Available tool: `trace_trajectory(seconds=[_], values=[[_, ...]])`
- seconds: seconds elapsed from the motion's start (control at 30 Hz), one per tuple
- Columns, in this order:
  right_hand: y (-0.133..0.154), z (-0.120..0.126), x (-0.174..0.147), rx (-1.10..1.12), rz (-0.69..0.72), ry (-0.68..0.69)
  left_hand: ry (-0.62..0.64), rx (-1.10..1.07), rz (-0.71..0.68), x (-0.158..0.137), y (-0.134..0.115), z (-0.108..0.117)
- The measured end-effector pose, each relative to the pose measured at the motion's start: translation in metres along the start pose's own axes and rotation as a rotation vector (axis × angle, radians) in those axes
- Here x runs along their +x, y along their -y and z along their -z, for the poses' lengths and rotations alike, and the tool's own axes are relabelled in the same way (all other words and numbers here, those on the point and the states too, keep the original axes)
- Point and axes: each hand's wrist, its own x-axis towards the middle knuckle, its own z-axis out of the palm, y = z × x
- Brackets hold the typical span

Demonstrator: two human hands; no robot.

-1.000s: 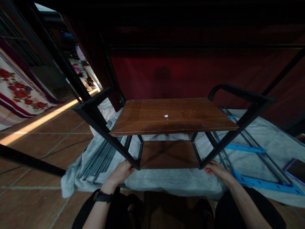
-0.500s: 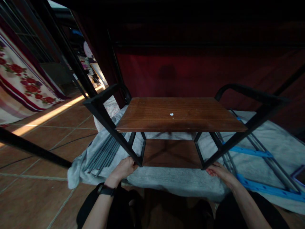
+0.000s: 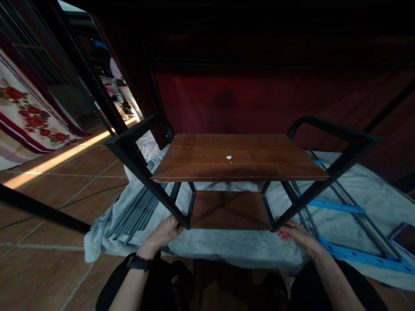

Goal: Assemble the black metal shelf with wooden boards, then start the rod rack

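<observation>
The left hand (image 3: 165, 232) curls its fingers around the bottom left front corner of a black-framed rack (image 3: 238, 166), and the right hand (image 3: 293, 233) grips the opposite corner; some fingertips are hidden behind the frame. The rack stands on a grey cloth (image 3: 233, 248), directly before the person. Its brown upper board (image 3: 201, 162) bears a small white mark (image 3: 228, 157), and a lower board (image 3: 223, 211) sits beneath. Left of the rack, a bundle of grey rods (image 3: 138, 214) lies on the cloth; to the right lie rods joined by blue strips (image 3: 366, 255), near a phone-like object (image 3: 403, 237). A dark red panel (image 3: 266, 99) rises behind, and tiled floor (image 3: 35, 276) extends leftward.
</observation>
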Motion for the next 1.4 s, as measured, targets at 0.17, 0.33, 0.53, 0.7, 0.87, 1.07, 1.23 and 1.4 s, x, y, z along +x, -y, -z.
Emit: trace_trajectory(seconds=[0.17,0.33,0.53,0.7,0.87,1.07,1.23,1.4], values=[[-0.008,0.006,0.004,-0.008,0.065,0.061,0.024,-0.095,-0.003,0.005,0.01,-0.005],[-0.01,0.006,0.007,-0.024,0.089,0.09,-0.006,-0.092,-0.036,0.003,0.012,-0.006],[-0.015,0.008,0.011,0.005,0.085,0.113,-0.022,-0.029,0.033,0.0,0.002,-0.002],[-0.012,0.007,0.009,0.022,0.098,0.118,0.008,-0.065,-0.001,0.0,-0.001,0.002],[-0.004,0.004,0.004,-0.026,0.083,0.091,0.021,-0.09,-0.038,0.002,0.002,0.003],[-0.003,0.004,0.002,0.007,0.07,0.063,0.042,-0.096,-0.031,0.005,0.004,0.002],[-0.006,0.004,0.005,0.023,0.057,0.068,0.063,-0.086,-0.003,0.005,0.001,0.004],[-0.008,0.004,0.007,0.054,0.051,0.072,0.049,-0.033,0.025,0.005,0.002,0.003]])
